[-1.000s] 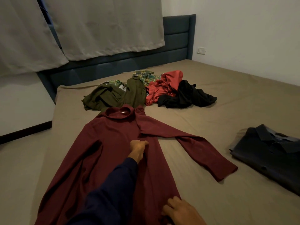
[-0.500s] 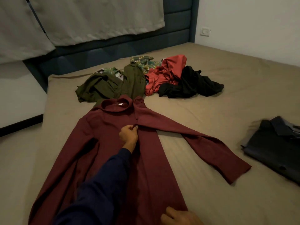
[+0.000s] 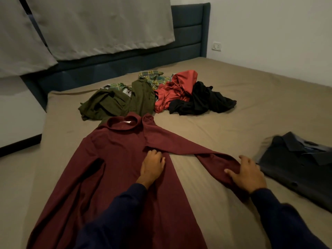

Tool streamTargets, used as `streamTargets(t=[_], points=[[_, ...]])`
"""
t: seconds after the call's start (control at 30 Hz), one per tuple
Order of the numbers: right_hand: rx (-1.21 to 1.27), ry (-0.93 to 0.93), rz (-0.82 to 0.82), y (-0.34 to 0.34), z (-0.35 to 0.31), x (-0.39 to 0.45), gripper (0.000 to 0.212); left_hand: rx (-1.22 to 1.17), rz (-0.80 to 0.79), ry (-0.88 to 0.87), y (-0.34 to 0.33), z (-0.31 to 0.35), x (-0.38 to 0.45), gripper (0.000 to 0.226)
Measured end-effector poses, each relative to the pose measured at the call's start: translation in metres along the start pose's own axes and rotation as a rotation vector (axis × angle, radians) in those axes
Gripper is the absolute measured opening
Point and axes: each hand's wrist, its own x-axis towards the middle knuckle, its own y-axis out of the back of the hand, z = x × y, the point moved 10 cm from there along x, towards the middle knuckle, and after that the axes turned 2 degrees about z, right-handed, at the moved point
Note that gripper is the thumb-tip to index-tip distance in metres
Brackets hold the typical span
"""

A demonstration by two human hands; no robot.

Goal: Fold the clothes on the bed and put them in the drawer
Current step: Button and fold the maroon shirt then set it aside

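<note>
**Inspector:** Maroon knit, one long-sleeved maroon top (image 3: 115, 169), lies flat at centre frame on the bed (image 3: 233, 133), collar toward the top. Its right side is already folded in along a straight edge.

**Clerk:** And the hands?

**Inspector:** Left hand (image 3: 152, 166) rests on the chest near the sleeve root, fingers loosely bent, pinning the cloth rather than gripping it. Right hand (image 3: 247, 174), which a second ago sat at the hem at the bottom edge, has moved out to the sleeve (image 3: 212, 157) at right of centre. It lies over the cuff end, fingers spread; whether they have closed on the cloth I cannot tell.

**Clerk:** Meaning?

**Inspector:** Sleeve fold is next, in my judgement.

**Clerk:** Progress overall?

**Inspector:** Early. One folded dark shirt (image 3: 301, 166) at right edge; an unfolded pile (image 3: 161, 94) in olive, plaid, red and black at upper centre. No drawer in view.
</note>
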Motion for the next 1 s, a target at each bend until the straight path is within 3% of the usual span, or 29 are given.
streamTargets(t=[0.1,0.2,0.3,0.4,0.53,0.6,0.67,0.73,0.8,0.9,1.0], points=[[-0.088,-0.064,-0.209,-0.017,0.012,0.016,0.086,-0.033,-0.118,-0.001,-0.019,0.005,-0.002,0.036],[-0.106,-0.064,-0.272,-0.014,0.009,0.020,0.063,-0.024,-0.264,0.011,-0.034,0.004,-0.005,0.055],[-0.040,0.067,-0.276,0.003,-0.021,0.017,0.031,-0.075,-0.305,0.069,-0.038,-0.003,-0.002,0.063],[-0.013,0.282,-0.124,0.044,-0.072,0.000,0.010,-0.254,-0.268,0.149,-0.032,-0.013,0.004,0.062],[-0.139,0.656,0.416,0.124,-0.163,-0.061,0.004,-0.583,-0.017,0.340,0.006,-0.021,-0.001,0.019],[-0.129,0.813,0.603,0.148,-0.208,-0.105,0.005,-0.905,-0.040,0.533,0.012,-0.023,-0.011,0.031],[-0.123,0.955,0.674,0.149,-0.251,-0.156,0.005,-1.321,-0.247,0.730,0.004,-0.010,-0.028,0.053],[-0.120,1.081,0.647,0.125,-0.283,-0.205,0.011,-1.612,-0.459,0.785,0.010,0.003,-0.046,0.061],[-0.173,1.161,0.534,0.077,-0.298,-0.241,0.022,-1.663,-0.523,0.805,0.018,0.000,-0.064,0.047],[-0.244,1.075,0.314,0.015,-0.289,-0.256,0.043,-1.523,-0.628,0.823,0.011,-0.017,-0.095,0.063],[-0.218,0.921,0.203,0.003,-0.267,-0.250,0.053,-1.384,-0.569,0.852,-0.002,-0.045,-0.112,0.060]])
